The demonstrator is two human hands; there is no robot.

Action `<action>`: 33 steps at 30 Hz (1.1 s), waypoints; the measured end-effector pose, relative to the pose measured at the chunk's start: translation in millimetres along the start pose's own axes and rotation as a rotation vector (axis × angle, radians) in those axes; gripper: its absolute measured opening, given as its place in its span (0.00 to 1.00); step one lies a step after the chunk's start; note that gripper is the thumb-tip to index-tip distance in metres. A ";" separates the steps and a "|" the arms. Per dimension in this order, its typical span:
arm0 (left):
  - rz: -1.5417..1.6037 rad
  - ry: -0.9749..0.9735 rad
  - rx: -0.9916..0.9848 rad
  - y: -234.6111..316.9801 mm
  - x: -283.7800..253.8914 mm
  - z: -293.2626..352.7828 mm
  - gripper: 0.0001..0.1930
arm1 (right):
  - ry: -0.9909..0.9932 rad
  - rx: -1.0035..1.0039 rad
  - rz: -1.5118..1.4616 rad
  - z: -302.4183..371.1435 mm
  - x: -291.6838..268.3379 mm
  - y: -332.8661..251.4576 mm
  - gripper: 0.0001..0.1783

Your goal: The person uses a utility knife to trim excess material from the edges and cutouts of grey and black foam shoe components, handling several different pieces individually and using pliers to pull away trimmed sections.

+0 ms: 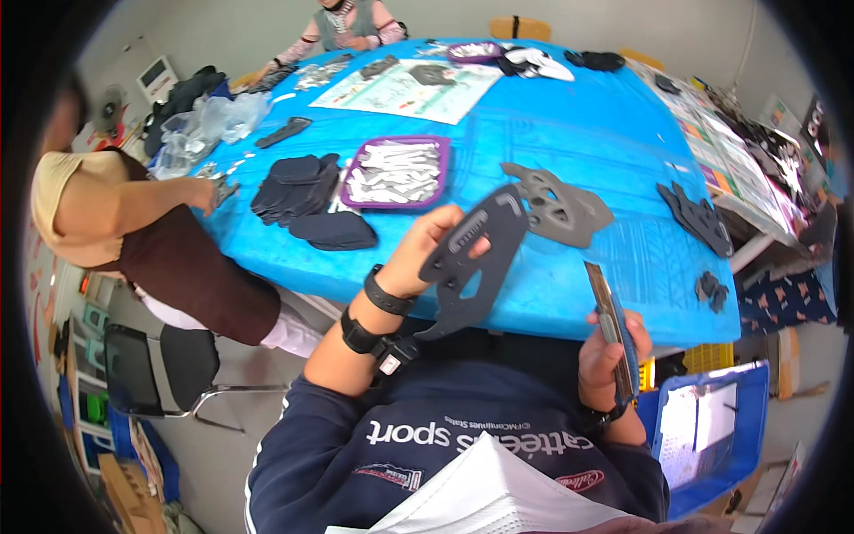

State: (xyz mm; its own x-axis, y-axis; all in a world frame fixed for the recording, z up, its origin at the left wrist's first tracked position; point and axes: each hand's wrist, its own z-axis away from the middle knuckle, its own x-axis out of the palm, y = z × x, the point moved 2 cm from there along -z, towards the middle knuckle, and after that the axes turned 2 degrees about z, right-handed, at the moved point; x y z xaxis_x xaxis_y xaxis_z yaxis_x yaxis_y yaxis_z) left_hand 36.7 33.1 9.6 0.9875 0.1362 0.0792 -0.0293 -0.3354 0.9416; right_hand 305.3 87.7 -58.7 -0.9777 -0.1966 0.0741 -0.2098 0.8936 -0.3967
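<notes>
My left hand (425, 249) is raised over the near edge of the table, its fingers gripping a flat dark grey cut-out piece (495, 242) with holes and pale print. A fingertip shows through one of the holes. Lower right, my right hand (614, 351) is closed around a long, narrow flat thing with a brownish face and a blue side (614, 331); its exact kind I cannot make out. Just beyond the held cut-out, several similar grey cut-out pieces (569, 212) lie on the blue-covered table (516, 298).
A purple tray (447, 169) of white strips stands beside dark fabric stacks (294, 189). More dark pieces (694, 218) lie at right. A blue crate (752, 427) sits lower right. One co-worker (133, 205) stands at left, another (351, 25) at the far side. A black chair (182, 374) is lower left.
</notes>
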 end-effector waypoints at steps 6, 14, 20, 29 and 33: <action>-0.069 0.098 0.123 -3.2 -4.5 2.3 0.15 | 0.035 0.011 -0.067 -8.2 -3.7 -0.6 0.21; -0.112 0.166 0.038 0.9 1.8 2.0 0.17 | 0.034 0.122 -0.038 -12.9 -13.4 -2.8 0.20; -0.293 0.002 0.043 2.9 18.9 -5.0 0.11 | -0.120 0.114 -0.135 -15.3 -0.8 -5.3 0.18; -0.295 -0.109 0.046 -9.0 27.1 -4.5 0.09 | -0.281 0.003 -0.025 -10.4 8.7 -5.6 0.18; -0.249 -0.049 0.036 -14.8 25.5 -6.6 0.09 | -0.267 0.004 -0.041 -8.5 8.1 -6.5 0.18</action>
State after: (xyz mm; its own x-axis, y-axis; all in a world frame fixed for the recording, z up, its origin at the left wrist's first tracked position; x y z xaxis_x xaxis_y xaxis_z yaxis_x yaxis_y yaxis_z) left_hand 61.4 47.7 -0.1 0.9699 0.1738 -0.1707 0.2207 -0.3301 0.9178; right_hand 298.7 83.8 -47.7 -0.9305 -0.3325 -0.1538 -0.2484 0.8811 -0.4024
